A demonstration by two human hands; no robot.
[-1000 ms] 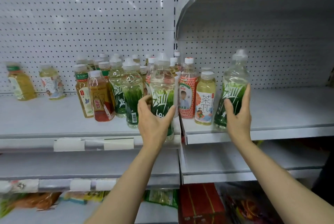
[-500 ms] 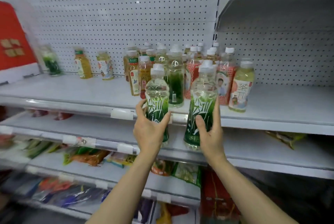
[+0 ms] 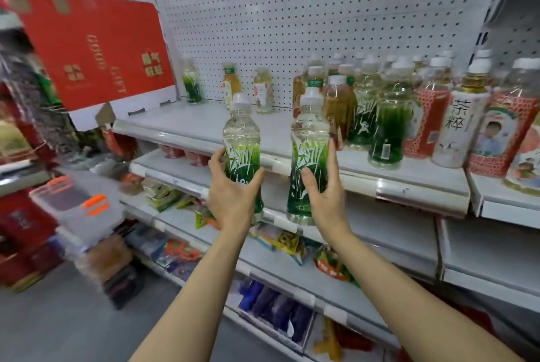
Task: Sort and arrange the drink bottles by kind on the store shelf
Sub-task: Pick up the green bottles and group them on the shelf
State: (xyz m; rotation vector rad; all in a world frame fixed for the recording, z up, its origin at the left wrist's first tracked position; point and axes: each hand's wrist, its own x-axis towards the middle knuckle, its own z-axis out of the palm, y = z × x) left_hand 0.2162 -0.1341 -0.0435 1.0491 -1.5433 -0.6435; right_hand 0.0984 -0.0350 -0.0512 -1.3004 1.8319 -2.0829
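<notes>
1. The left hand point(image 3: 230, 192) grips a green-label bottle point(image 3: 242, 139) round its lower half, thumb on one side and fingers on the other; the bottle is upright and held in the air in front of the store shelf point(image 3: 420, 183), off its surface.
2. The right hand point(image 3: 324, 195) grips a second green-label bottle point(image 3: 309, 139) the same way; it too is upright, in front of the shelf's front edge and just beside the first, the two not touching.
3. On the shelf, to the right of the held pair, stands a crowded cluster of bottles point(image 3: 388, 116): green-label ones, amber ones, a red-patterned one point(image 3: 426, 125) and a white-label tea bottle point(image 3: 458, 131).
4. At the shelf's back left, well apart from the cluster, stand a lone green bottle point(image 3: 191, 82), a yellow bottle point(image 3: 230, 84) and a pale bottle point(image 3: 264, 93).
5. A red cardboard box point(image 3: 96, 49) rests at the shelf's left end.
</notes>
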